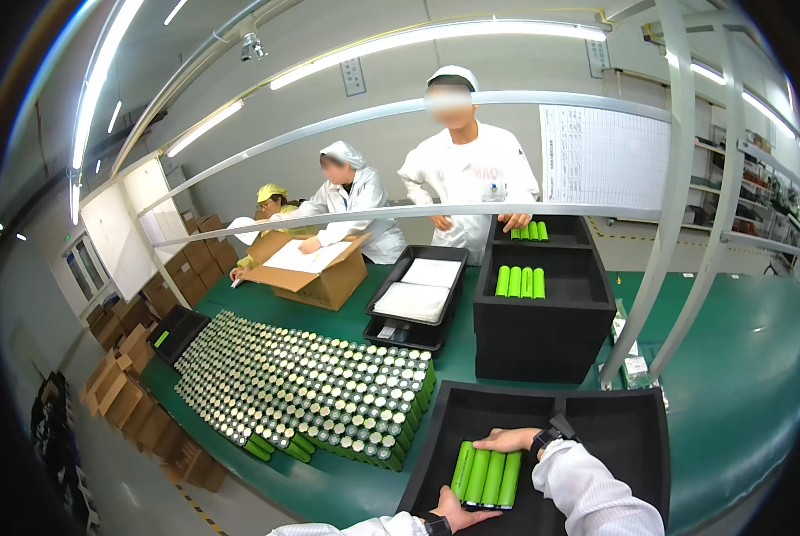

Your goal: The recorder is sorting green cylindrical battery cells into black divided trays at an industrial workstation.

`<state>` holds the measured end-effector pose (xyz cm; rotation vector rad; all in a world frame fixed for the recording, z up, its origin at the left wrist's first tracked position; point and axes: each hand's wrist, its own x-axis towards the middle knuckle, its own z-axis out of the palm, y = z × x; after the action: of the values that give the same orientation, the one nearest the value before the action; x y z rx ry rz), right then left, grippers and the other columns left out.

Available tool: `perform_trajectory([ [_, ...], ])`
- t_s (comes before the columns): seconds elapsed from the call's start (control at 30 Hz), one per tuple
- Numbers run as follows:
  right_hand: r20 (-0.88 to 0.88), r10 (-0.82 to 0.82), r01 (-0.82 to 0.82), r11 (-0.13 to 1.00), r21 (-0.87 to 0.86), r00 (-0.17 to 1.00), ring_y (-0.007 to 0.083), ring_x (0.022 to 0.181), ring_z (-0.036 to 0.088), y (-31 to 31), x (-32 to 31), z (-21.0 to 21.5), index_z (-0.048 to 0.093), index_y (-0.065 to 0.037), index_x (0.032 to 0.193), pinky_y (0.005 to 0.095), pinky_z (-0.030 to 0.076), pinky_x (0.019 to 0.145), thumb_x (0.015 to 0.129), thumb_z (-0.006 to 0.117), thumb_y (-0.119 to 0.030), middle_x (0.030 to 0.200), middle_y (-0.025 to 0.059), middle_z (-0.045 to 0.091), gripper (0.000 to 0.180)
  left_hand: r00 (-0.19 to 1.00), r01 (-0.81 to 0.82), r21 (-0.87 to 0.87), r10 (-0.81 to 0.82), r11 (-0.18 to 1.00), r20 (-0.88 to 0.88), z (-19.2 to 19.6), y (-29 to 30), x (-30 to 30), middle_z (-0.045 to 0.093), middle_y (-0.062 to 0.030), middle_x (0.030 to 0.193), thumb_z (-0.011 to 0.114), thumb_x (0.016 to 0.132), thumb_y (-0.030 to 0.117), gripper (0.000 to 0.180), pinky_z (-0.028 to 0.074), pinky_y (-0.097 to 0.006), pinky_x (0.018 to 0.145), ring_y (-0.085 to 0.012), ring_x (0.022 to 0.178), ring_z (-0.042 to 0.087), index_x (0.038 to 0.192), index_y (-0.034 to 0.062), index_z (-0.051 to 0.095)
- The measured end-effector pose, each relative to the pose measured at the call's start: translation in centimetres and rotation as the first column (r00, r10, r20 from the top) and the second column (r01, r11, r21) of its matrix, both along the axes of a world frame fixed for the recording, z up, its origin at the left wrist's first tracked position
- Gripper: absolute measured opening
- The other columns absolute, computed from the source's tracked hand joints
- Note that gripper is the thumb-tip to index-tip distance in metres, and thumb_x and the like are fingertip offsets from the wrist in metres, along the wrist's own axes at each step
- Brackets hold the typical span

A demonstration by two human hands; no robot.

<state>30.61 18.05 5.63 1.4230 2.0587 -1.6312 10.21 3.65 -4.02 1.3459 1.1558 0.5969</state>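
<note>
Between my two hands is a row of several green cylindrical battery cells (486, 475), lying side by side over the left compartment of a black tray (617, 464). My left hand (460, 513) grips the cells at their near end. At the far end my right hand (509, 439) closes on them, its thumb side against the row. Whether the cells rest on the tray's floor I cannot tell. Left of the tray stands a big block of upright green cells (319, 384) with pale tops. Several more cells (279, 447) lie flat at its near edge.
A stack of black trays (543, 335) holding green cells stands beyond mine. Left of it are a black bin with white sheets (413, 299) and an open carton (324, 281). A metal frame (677, 179) rises above the green table (730, 357). Several co-workers stand across.
</note>
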Motion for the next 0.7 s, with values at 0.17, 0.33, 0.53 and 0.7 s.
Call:
perform_trajectory([
  [0.17, 0.019, 0.075, -0.075, 0.996, 0.038, 0.997, 0.038, 0.135, 0.03, 0.1, 0.2, -0.7, 0.046, -0.015, 0.14, 0.0459, 0.023, 0.113, 0.094, 0.029, -0.064, 0.138, 0.0257, 0.041, 0.069, 0.988, 0.008, 0.289, 0.036, 0.957, -0.147, 5.3, -0.2, 1.7, 0.068, -0.011, 0.101, 0.089, 0.06, 0.036, 0.063, 0.054, -0.036, 0.079, -0.0234, 0.093, 0.066, 0.108, 0.0065, 0.061],
  [0.33, -0.021, 0.105, -0.102, 0.99, 0.094, 0.994, 0.0382, 0.133, 0.034, 0.4, 0.8, -1.4, 0.048, -0.014, 0.139, 0.0446, 0.026, 0.111, 0.096, 0.028, -0.061, 0.138, 0.026, 0.044, 0.067, 0.998, -0.036, 0.222, 0.024, 0.974, 0.06, 7.4, -0.2, 1.8, 0.069, -0.0101, 0.097, 0.089, 0.062, 0.029, 0.053, 0.054, -0.035, 0.076, -0.0221, 0.09, 0.067, 0.104, 0.0073, 0.066],
  [0.53, -0.041, 0.108, -0.103, 0.987, 0.125, 0.993, 0.0371, 0.13, 0.038, 0.7, 0.9, -1.5, 0.047, -0.009, 0.139, 0.0405, 0.028, 0.111, 0.096, 0.028, -0.06, 0.135, 0.0248, 0.048, 0.07, 0.801, -0.041, -0.526, 0.342, 0.849, 0.49, 7.4, 0.9, 2.0, 0.068, -0.0112, 0.1, 0.089, 0.062, 0.024, 0.055, 0.054, -0.037, 0.075, -0.0229, 0.089, 0.066, 0.107, 0.006, 0.064],
  [0.7, -0.022, 0.079, -0.075, 0.988, 0.134, 0.997, 0.0366, 0.13, 0.038, 0.1, 1.2, 1.7, 0.046, -0.004, 0.138, 0.0391, 0.029, 0.11, 0.096, 0.031, -0.06, 0.137, 0.0258, 0.045, 0.071, 0.913, -0.11, -0.167, 0.166, 0.98, 0.372, 5.2, 0.7, 2.3, 0.067, -0.0113, 0.104, 0.087, 0.065, 0.02, 0.062, 0.055, -0.038, 0.076, -0.0259, 0.09, 0.066, 0.118, 0.0089, 0.057],
])
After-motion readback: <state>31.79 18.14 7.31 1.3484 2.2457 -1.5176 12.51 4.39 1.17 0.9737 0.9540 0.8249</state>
